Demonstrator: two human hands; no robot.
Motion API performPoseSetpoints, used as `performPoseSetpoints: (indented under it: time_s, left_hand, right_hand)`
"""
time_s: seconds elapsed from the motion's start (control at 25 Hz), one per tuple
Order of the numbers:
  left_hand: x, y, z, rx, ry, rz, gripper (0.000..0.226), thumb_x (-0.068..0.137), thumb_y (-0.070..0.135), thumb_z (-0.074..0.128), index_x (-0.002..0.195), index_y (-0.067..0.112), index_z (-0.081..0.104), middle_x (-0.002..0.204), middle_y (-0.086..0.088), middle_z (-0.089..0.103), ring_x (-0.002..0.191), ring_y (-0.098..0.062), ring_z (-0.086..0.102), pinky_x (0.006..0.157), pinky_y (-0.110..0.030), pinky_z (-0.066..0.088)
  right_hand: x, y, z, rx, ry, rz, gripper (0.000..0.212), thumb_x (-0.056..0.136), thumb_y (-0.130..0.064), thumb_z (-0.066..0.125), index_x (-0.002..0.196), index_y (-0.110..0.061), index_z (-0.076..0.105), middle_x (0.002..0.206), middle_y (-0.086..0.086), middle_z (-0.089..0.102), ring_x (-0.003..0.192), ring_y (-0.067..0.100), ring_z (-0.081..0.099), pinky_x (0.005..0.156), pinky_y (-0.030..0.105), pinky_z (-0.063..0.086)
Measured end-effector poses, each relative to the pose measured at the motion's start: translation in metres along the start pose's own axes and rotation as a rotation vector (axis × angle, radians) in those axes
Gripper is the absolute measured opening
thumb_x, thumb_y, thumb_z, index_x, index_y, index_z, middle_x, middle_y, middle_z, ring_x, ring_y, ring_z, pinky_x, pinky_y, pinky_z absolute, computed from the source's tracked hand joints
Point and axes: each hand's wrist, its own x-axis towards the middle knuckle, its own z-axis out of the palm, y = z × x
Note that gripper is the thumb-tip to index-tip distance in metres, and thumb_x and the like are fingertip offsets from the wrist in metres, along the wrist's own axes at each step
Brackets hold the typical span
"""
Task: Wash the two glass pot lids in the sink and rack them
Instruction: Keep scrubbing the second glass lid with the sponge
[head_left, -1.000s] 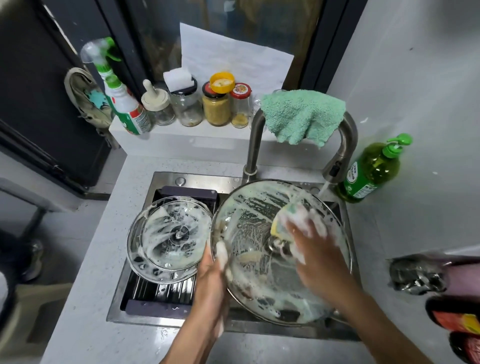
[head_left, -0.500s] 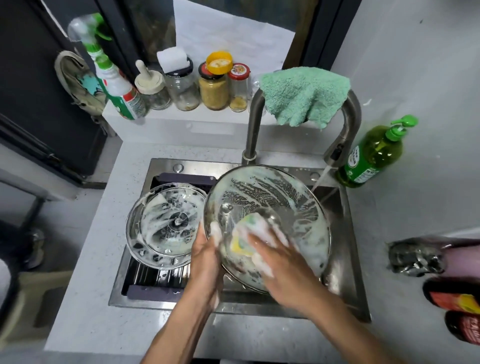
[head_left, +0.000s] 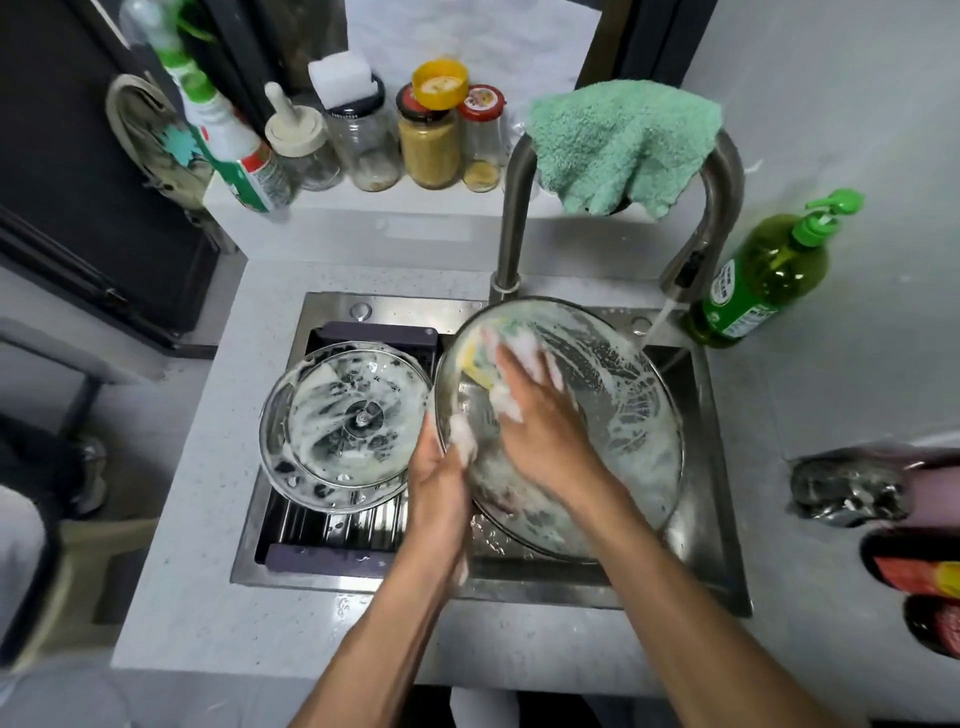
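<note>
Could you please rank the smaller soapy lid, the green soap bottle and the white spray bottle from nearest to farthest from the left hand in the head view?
From the left hand:
1. Smaller soapy lid, right beside it on the sink rack.
2. Green soap bottle, back right on the counter.
3. White spray bottle, back left on the ledge.

Left hand (head_left: 441, 470) grips with curled, sudsy fingers; right hand (head_left: 540, 415) presses flat, fingers spread.

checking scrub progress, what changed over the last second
The right hand carried the sponge across the large lid: upper right, then lower left, now upper left. The left hand stayed gripping that lid's left rim. The small soapy lid stayed on the rack, and the tap kept running.
</note>
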Motion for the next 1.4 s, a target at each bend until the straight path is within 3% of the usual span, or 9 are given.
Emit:
performPoseSetpoints:
  time_s: [0.2,0.36,0.48,0.64,0.72,0.96,1.12,1.28,1.4]
  left_hand:
    - [0.006,0.001,-0.013,-0.113,0.044,-0.035,0.032,0.102,0.019,0.045,0.121,0.041,0.058,0.103,-0.002,0.077,0.101,-0.036,0.07,0.084,-0.056,0.059]
    - [0.005,-0.001,-0.002,-0.057,-0.013,0.059,0.035,0.104,0.013,0.044,0.122,0.04,0.057,0.093,0.013,0.078,0.09,-0.01,0.075,0.069,-0.025,0.06]
    - [0.003,-0.006,-0.008,-0.105,-0.021,0.034,0.031,0.104,0.013,0.046,0.123,0.034,0.057,0.089,0.009,0.079,0.071,-0.011,0.076,0.053,-0.026,0.06]
    - [-0.003,-0.003,-0.016,-0.191,-0.049,-0.063,0.032,0.098,0.031,0.052,0.129,0.037,0.057,0.102,-0.008,0.078,0.075,-0.031,0.074,0.064,-0.049,0.063]
    - [-0.003,-0.008,-0.016,-0.154,-0.07,-0.051,0.035,0.096,0.028,0.057,0.131,0.035,0.059,0.112,-0.007,0.076,0.095,-0.034,0.073,0.082,-0.055,0.059]
    - [0.005,0.005,-0.023,-0.25,-0.022,-0.057,0.027,0.085,0.035,0.058,0.109,0.042,0.069,0.091,-0.004,0.078,0.058,-0.026,0.073,0.04,-0.031,0.055]
    - [0.009,-0.002,-0.013,-0.108,-0.039,0.066,0.042,0.103,0.006,0.047,0.112,0.041,0.068,0.1,0.003,0.079,0.088,-0.017,0.076,0.064,-0.024,0.06]
    - [0.02,-0.001,-0.031,-0.175,0.067,0.007,0.036,0.103,0.01,0.045,0.128,0.03,0.064,0.104,-0.002,0.078,0.095,-0.022,0.074,0.074,-0.039,0.062]
    - [0.025,0.003,-0.033,-0.1,0.047,0.05,0.031,0.102,0.012,0.048,0.118,0.032,0.066,0.081,0.006,0.077,0.067,-0.008,0.071,0.052,-0.025,0.059]
  right_hand:
    - [-0.039,0.076,-0.021,-0.228,0.026,0.246,0.09,0.098,-0.017,0.05,0.141,-0.064,-0.012,0.166,-0.009,-0.011,0.151,0.02,-0.014,0.119,0.056,0.026]
    - [-0.012,0.027,0.008,-0.054,-0.037,0.036,0.096,0.095,-0.012,0.055,0.139,-0.072,-0.006,0.158,-0.021,-0.027,0.146,0.013,-0.03,0.112,0.039,0.024]
    - [0.018,0.028,-0.015,-0.008,-0.019,0.029,0.089,0.096,-0.014,0.051,0.143,-0.068,0.0,0.157,-0.022,-0.023,0.148,0.016,-0.022,0.117,0.053,0.009]
    - [-0.011,0.05,-0.022,-0.254,0.094,0.191,0.099,0.094,-0.015,0.056,0.142,-0.065,-0.014,0.159,-0.013,-0.025,0.152,0.024,-0.016,0.103,0.045,0.048]
    - [-0.023,0.029,0.0,-0.179,0.018,0.062,0.11,0.091,-0.011,0.059,0.134,-0.073,-0.022,0.151,-0.024,-0.039,0.146,0.015,-0.031,0.112,0.051,0.04]
    - [-0.006,0.058,-0.037,-0.385,0.082,0.161,0.082,0.099,-0.024,0.052,0.153,-0.054,-0.001,0.167,-0.003,-0.009,0.152,0.025,-0.015,0.12,0.058,0.022]
    - [-0.012,0.018,0.017,-0.059,-0.067,-0.066,0.106,0.092,-0.007,0.057,0.142,-0.068,-0.015,0.16,-0.018,-0.024,0.144,0.014,-0.032,0.119,0.048,0.007]
    - [0.009,0.065,-0.032,-0.473,0.213,0.139,0.086,0.094,-0.022,0.061,0.156,-0.043,0.006,0.167,0.007,0.011,0.152,0.035,0.008,0.12,0.056,0.022]
    - [-0.025,0.094,-0.023,-0.404,0.334,0.366,0.08,0.092,-0.023,0.063,0.156,-0.035,0.017,0.16,0.014,0.025,0.135,0.04,0.041,0.091,0.049,0.055]
